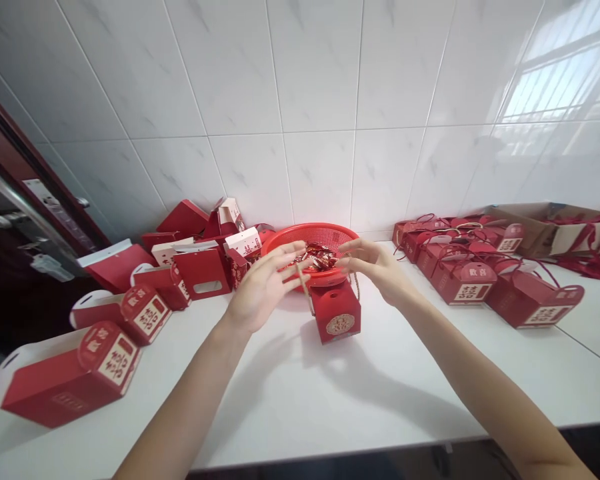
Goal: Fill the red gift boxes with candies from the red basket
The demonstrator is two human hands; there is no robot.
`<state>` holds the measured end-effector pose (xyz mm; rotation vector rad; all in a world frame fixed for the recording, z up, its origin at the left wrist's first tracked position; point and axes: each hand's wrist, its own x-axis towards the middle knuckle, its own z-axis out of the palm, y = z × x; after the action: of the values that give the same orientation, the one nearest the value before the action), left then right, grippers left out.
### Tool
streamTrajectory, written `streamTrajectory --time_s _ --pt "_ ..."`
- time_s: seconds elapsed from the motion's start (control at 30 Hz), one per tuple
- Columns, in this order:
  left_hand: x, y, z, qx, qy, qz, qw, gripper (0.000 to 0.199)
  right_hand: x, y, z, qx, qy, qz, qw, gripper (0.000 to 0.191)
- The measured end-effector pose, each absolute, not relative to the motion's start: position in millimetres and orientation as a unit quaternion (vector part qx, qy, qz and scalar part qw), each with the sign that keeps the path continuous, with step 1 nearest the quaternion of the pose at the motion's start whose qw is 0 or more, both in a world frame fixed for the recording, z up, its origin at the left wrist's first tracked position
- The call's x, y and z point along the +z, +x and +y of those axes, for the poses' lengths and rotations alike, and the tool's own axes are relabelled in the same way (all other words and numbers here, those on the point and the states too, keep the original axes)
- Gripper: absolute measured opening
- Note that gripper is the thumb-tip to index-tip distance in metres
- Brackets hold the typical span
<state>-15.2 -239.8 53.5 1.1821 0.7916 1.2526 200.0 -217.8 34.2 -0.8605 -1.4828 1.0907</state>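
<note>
A small red gift box (337, 319) with a round gold emblem stands upright on the white table in front of me. Its twisted cord handle (304, 288) rises at both sides. My left hand (266, 288) is at the box's left, fingers stretched and spread, the tips close to the cord. On the other side my right hand (379, 268) hovers with fingers apart and slightly curved, near the cord's right end. Whether any fingertip touches the cord, I cannot tell. Behind the box, a red plastic basket (325, 232) holds shiny red wrapped sweets (321, 256), partly covered by my hands.
Several open-topped red boxes (65, 377) line the left of the white table (280, 413). Behind them are more red and white boxes (203, 270). Several closed red boxes (455, 273) with ribbon handles stand on the right, beside a cardboard carton (520, 223) with dark red ribbons. A tiled wall backs the table.
</note>
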Motion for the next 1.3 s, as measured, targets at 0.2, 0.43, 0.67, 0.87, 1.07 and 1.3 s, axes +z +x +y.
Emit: streamTrajectory --time_s 0.2,0.43,0.67,0.87,1.07,1.3 --pt "72 26 -248 0.439 0.613 0.297 0.586 0.041 35 180 -227 0.35 -0.366 -0.705 0.497 0.029" --pt "62 39 -254 0.412 0.649 0.279 0.576 0.054 21 185 -236 0.245 -0.406 -0.672 0.569 0.021" --pt "25 11 -245 0.385 0.647 0.351 0.557 0.045 16 245 -258 0.082 -0.46 -0.586 0.663 0.014" --pt "-2 -21 -232 0.377 0.633 0.413 0.535 0.032 -4 321 -261 -0.001 -0.516 -0.483 0.707 0.017" --pt "-19 -40 -226 0.362 0.616 0.449 0.536 0.033 -40 389 -235 -0.095 -0.573 -0.409 0.704 0.021" --pt "-35 -51 -218 0.371 0.586 0.462 0.553 0.035 -52 421 -220 -0.196 -0.61 -0.324 0.696 0.023"
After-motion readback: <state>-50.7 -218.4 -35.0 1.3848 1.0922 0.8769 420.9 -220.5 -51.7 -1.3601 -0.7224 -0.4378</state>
